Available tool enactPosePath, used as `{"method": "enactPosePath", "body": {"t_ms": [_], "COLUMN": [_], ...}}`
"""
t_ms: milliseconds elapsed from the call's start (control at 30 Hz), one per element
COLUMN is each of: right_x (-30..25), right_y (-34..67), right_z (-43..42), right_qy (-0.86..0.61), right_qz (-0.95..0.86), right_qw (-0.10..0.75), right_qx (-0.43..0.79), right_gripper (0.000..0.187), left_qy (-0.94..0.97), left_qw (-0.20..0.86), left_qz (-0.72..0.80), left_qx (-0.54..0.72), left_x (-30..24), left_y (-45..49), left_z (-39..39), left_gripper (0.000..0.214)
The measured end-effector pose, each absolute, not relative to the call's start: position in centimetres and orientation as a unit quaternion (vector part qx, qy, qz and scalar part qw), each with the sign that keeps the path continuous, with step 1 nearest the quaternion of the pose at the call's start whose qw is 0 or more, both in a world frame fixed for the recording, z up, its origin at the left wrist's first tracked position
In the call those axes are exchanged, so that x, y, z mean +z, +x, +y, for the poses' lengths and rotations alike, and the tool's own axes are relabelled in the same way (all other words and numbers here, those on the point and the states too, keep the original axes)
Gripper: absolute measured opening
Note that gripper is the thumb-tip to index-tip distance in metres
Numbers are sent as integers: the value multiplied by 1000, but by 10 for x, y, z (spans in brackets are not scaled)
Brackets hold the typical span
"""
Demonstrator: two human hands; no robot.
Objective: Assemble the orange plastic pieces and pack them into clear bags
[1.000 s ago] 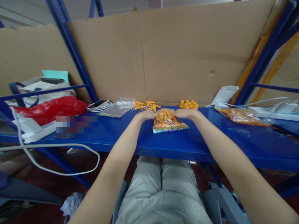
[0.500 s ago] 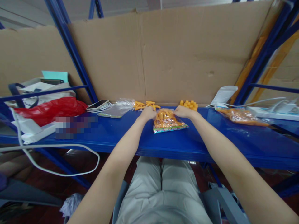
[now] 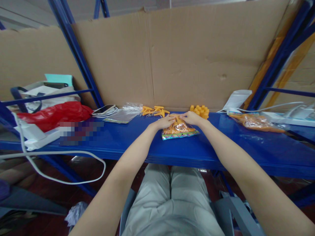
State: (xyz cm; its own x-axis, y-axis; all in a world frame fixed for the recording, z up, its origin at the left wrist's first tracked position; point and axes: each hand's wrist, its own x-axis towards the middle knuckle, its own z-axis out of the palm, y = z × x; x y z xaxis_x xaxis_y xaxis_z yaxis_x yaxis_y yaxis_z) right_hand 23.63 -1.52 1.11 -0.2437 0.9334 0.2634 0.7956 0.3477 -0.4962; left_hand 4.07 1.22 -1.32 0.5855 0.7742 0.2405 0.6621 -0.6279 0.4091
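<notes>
The small bag (image 3: 179,130) is clear glossy plastic film holding smooth orange plastic pieces. The shelf (image 3: 152,144) is blue painted metal with a sheen. Behind it stands matt brown corrugated cardboard (image 3: 192,59), creased. The red bag (image 3: 54,114) looks like thin shiny plastic.

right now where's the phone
In the head view the phone lies at the back of the blue shelf, left of the left hand, on a coiled white cable between the red bag and a flat clear bag.
</notes>
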Motion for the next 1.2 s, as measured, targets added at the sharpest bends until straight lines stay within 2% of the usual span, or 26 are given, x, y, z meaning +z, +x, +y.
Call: {"method": "enactPosePath", "body": {"t_ms": [167,333,433,567,633,767,867,1200], "right_x": [12,17,18,13,7,-1,3,12], "right_y": [244,245,248,253,255,252,249,238], "right_z": [-10,-11,-10,-3,1,-2,-12,-25], "right_qy": [-565,-621,-646,-649,-637,-597,-593,-556], "right_qz": [-757,-704,-675,-678,-696,-704,-676,-619], "right_qw": [291,313,341,342,320,305,295,252], "right_qx": [152,144,103,52,84,235,324,494], "right_gripper": [23,36,39,32,34,47,49,50], "left_qy": [871,886,892,894,893,885,882,876], "left_qw": [146,159,170,199,214,227,239,255], "left_qz": [441,400,383,363,357,359,348,318], "left_qx": [159,169,169,171,172,192,211,258], "left_x": [1,5,6,7,8,8,8,6], "left_y": [30,21,20,20,21,22,23,30], "left_z": [0,-2,-2,-3,-3,-6,-7,-7], "left_gripper": [46,41,42,41,41,36,32,25]}}
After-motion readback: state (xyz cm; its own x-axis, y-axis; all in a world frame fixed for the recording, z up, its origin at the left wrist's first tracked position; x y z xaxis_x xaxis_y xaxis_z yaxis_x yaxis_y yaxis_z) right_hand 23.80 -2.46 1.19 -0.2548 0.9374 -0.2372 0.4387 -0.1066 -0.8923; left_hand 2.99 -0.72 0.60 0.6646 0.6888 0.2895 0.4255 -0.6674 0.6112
